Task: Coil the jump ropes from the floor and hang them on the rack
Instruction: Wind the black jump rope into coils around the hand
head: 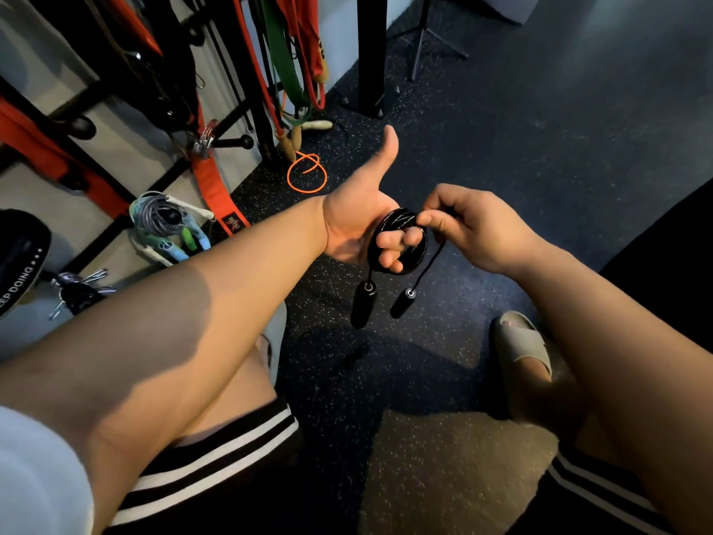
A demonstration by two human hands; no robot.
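A black jump rope [418,249] is wound in several loops around the fingers of my left hand [359,222], whose thumb points up. Its two black handles [362,305] dangle below the coil on short lengths of cord. My right hand [474,229] pinches the cord at the coil's upper right side. An orange jump rope [307,173] lies looped on the dark speckled floor near the rack's foot, with wooden handles [291,142] beside it. The black rack [115,75] fills the upper left, hung with bands and straps. A coiled grey-green rope [162,222] hangs low on it.
Red and green resistance bands [293,71] hang from the rack. A black post [371,52] and a tripod stand [422,36] rise behind. Metal clips [77,289] hang at the left. My sandalled foot [522,349] rests on the floor at the right.
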